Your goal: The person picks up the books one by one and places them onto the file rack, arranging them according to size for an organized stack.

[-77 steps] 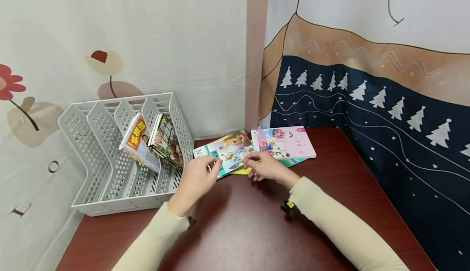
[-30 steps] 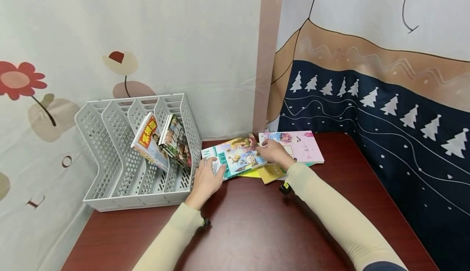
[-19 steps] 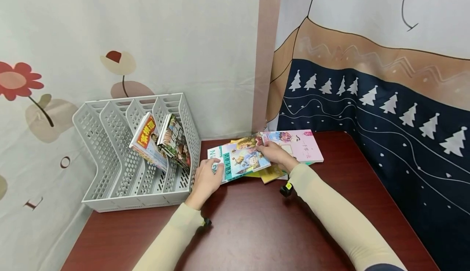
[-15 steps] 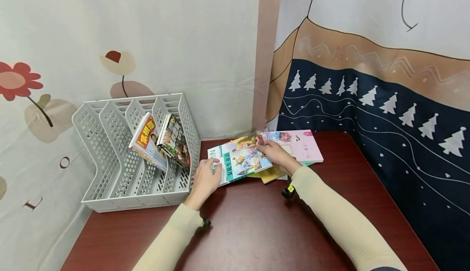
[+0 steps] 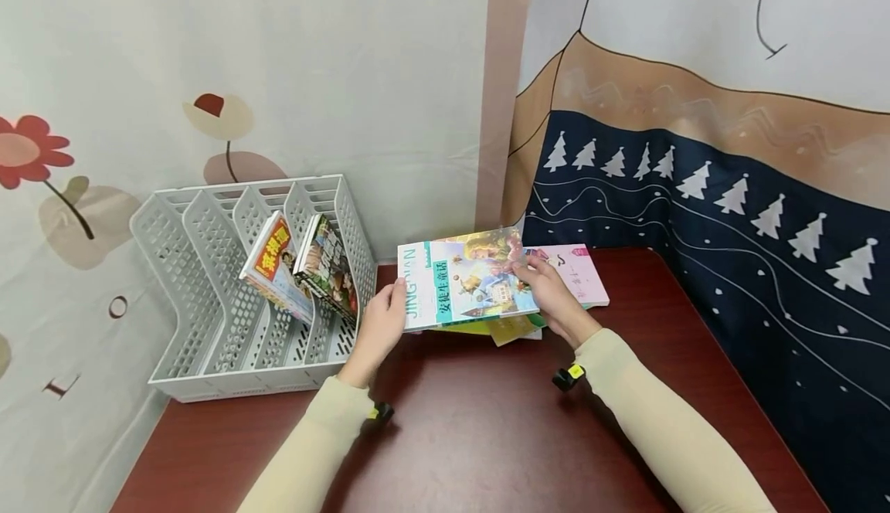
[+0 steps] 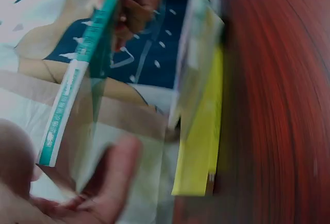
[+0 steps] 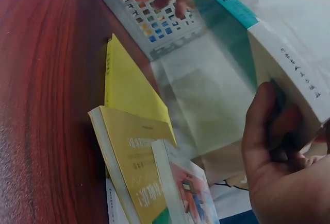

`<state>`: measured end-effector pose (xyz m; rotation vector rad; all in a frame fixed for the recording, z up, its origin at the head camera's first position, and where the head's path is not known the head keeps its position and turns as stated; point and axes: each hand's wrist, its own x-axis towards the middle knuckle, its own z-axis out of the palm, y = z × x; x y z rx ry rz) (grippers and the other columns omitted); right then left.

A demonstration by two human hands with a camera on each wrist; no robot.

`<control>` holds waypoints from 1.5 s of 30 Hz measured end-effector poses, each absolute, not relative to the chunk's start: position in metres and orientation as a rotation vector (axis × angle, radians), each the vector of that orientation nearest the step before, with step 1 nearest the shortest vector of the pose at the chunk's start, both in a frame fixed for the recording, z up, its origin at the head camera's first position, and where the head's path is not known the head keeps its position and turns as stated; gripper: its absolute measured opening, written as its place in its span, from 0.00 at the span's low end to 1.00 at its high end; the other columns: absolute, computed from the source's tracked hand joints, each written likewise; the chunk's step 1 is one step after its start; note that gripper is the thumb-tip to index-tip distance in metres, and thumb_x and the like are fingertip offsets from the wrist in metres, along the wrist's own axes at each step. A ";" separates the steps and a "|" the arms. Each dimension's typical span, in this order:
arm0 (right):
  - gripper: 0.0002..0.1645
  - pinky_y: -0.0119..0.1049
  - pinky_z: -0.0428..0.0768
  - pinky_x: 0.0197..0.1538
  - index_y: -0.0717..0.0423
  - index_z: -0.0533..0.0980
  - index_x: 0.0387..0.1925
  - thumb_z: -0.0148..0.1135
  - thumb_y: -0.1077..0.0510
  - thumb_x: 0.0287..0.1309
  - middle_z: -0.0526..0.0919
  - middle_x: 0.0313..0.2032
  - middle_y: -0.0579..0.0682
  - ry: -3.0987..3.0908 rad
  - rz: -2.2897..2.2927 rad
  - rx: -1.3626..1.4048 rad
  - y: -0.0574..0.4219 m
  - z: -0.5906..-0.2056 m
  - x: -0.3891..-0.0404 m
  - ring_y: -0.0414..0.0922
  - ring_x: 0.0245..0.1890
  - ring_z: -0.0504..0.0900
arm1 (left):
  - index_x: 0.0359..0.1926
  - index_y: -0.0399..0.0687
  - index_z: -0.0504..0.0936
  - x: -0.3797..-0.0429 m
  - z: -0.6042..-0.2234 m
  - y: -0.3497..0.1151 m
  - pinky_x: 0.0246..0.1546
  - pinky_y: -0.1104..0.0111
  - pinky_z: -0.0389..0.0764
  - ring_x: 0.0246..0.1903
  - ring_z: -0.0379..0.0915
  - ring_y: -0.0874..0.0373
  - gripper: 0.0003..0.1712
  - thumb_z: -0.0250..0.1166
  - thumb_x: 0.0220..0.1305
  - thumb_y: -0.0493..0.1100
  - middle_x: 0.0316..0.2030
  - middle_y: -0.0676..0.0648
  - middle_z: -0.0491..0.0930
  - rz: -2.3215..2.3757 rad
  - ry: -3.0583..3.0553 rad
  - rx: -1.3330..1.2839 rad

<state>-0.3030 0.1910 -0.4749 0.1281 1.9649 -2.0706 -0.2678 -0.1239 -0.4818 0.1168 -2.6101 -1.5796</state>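
Observation:
A paperback storybook (image 5: pixel 473 285) with a white and teal band and a colourful picture cover is held up over a pile of books. My right hand (image 5: pixel 556 297) grips its right end, thumb on the cover and fingers behind. At the opposite end is my left hand (image 5: pixel 381 324), its thumb at the cover's edge. In the left wrist view the teal-and-white spine (image 6: pixel 69 98) passes between the left thumb and fingers, which are blurred. Beneath lie a yellow book (image 7: pixel 131 82), a mustard-coloured book (image 7: pixel 136 154) and a pink book (image 5: pixel 584 270).
To the left stands a grey perforated file rack (image 5: pixel 229 378) with slanted compartments. It holds a red-and-yellow book (image 5: pixel 274 254) and a dark-covered book (image 5: pixel 330 270) in its right-hand compartments. The dark red table (image 5: pixel 473 428) meets a patterned cloth backdrop (image 5: pixel 695 250) at right.
The storybook was lying on the pile; the right hand took hold of its right end, slid it slightly right and raised it. The left hand came up to its left end.

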 end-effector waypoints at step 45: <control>0.37 0.31 0.89 0.54 0.58 0.61 0.85 0.51 0.45 0.88 0.86 0.57 0.54 1.844 -1.768 -0.238 0.207 -0.464 -0.304 0.42 0.51 0.89 | 0.80 0.41 0.66 -0.279 -0.458 -0.141 0.29 0.48 0.92 0.18 0.83 0.55 0.33 0.59 0.86 0.54 0.35 0.41 0.86 -2.059 -2.423 0.005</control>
